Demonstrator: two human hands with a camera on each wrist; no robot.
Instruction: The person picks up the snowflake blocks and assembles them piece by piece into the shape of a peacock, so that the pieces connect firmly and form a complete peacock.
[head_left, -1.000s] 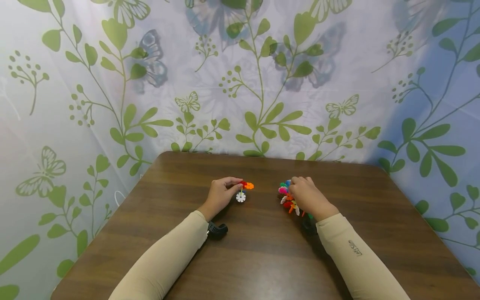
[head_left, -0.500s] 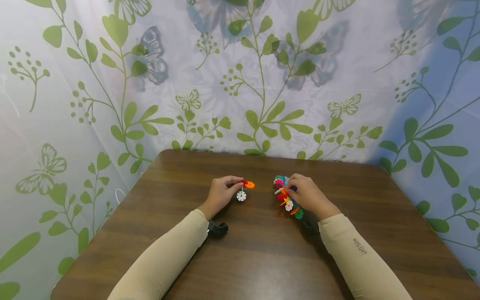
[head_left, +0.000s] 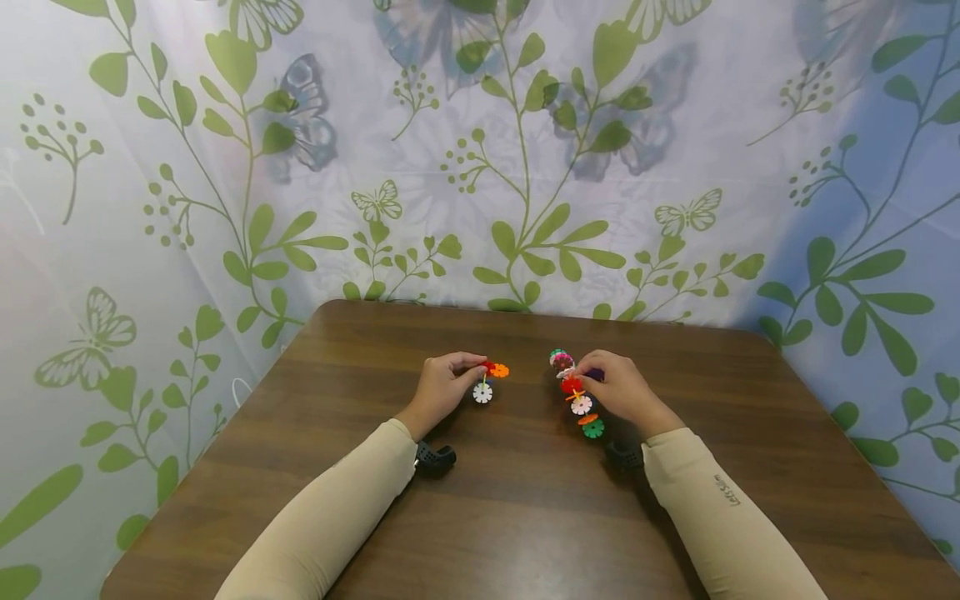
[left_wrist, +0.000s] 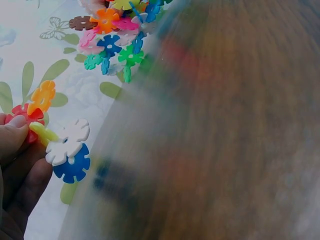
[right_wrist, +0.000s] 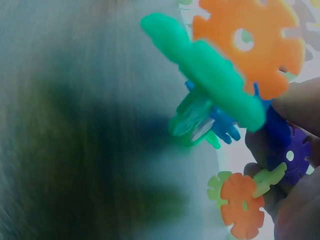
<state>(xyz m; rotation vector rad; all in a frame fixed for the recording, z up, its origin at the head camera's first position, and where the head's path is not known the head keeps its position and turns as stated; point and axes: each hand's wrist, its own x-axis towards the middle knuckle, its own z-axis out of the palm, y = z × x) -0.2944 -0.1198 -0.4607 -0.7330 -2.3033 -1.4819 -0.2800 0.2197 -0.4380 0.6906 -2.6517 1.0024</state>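
My left hand [head_left: 442,387] pinches a short chain of flower-shaped interlocking plastic discs by its red disc [left_wrist: 22,117]. An orange disc [left_wrist: 42,97] joins the red one; a yellow piece links on to a white disc [left_wrist: 70,140] and a blue disc [left_wrist: 74,167]. In my right hand [head_left: 618,387] is a larger cluster of such discs [head_left: 581,405], gripped with thumb and fingers. Close up in the right wrist view, its orange disc [right_wrist: 270,40], green disc [right_wrist: 210,75] and purple disc [right_wrist: 298,155] show. The palm hides part of the cluster. A gap separates the two assemblies.
Both hands are above a brown wooden table [head_left: 495,517]. Behind it hangs a pale cloth [head_left: 420,167] printed with green leaves and butterflies. Black wrist devices [head_left: 435,459] sit below both forearms' cuffs.
The right hand has turned the disc cluster so that it hangs as a longer line toward the near side, with white and green discs now showing. The left hand stays almost still.
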